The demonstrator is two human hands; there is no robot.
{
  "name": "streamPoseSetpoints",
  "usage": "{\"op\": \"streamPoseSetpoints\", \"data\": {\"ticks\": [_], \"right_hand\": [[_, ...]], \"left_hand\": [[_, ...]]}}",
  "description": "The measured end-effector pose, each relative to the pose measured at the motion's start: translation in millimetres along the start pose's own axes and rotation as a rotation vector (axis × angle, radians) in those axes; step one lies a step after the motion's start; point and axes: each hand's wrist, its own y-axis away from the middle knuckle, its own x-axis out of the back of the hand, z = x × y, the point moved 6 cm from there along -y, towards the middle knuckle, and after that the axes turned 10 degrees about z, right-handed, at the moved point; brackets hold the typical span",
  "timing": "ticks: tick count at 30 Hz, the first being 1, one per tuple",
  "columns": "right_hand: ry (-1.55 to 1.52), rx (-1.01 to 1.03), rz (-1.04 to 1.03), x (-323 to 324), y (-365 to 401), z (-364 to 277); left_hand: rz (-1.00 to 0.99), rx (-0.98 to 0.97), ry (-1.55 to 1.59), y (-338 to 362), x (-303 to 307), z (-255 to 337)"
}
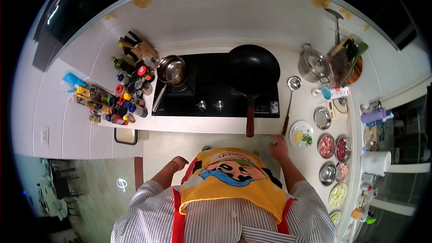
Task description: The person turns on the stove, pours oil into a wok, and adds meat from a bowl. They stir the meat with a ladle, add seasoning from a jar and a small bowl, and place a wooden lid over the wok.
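- Right up against me, my yellow apron [231,175] hangs from red straps over my striped shirt [139,216], the cartoon figure facing up at me.
- My left hand [179,162] is off the table [211,125], out over the floor, short of the front edge; I see no object in it, but how far its fingers are bent I can't tell.
- And here's my right hand [278,147], right at the inner corner where the table turns, its fingers bent beside the ladle's lower end; whether they grip it or merely brush it, I can't tell.
- The ladle [289,107] lies along the table, wooden end towards my hand, steel bowl pointing to the far edge, between cooktop and plate.
- Just right of that hand, a white plate [302,127] carries yellow bits and chopped greens.
- Along the table's right edge, steel bowls, one of pink pieces [326,146], another of dark red ones [342,148].
- Across the front edge, the black wok [253,65] sits on the cooktop [207,92], its wooden handle aimed at me.
- Over left, a saucepan [172,69] by the crowd of bottles [121,101] on the table's left end.
- Deep in the far right corner, a lidded steel pot [313,65]!
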Motion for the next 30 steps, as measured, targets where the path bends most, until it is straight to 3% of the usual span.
{"op": "streamPoseSetpoints", "data": {"ticks": [2, 4, 6, 8, 12, 17, 22, 25, 27, 30], "right_hand": [[0.155, 0.235, 0.221, 16, -20, 0], [0.243, 0.296, 0.314, 46, -66, -40], [0.231, 0.503, 0.508, 71, -119, -97], [0.264, 0.579, 0.499, 80, -170, -159], [0.369, 0.539, 0.335, 55, -245, -247], [0.562, 0.380, 0.067, -10, -294, -278], [0.666, 0.090, -0.095, -57, -315, -259], [0.694, 0.013, -0.156, -73, -314, -259], [0.647, -0.032, -0.185, -82, -318, -255], [0.646, -0.053, -0.221, -88, -322, -258]], "left_hand": [[0.042, 0.059, 0.026, 0, -13, -11], [0.160, 0.386, 0.535, 6, -45, -41], [0.139, 0.442, 0.559, 16, -50, -39], [0.107, 0.439, 0.568, 17, -68, -46], [0.177, 0.413, 0.549, 41, -38, -20], [0.329, 0.563, 0.828, 86, -55, -19], [0.330, 0.736, 1.005, 122, -152, -38], [0.252, 0.829, 0.899, 153, -197, -34], [0.038, 0.640, 0.527, 148, -244, -31], [0.076, 0.785, 0.713, 165, -269, -18]]}}
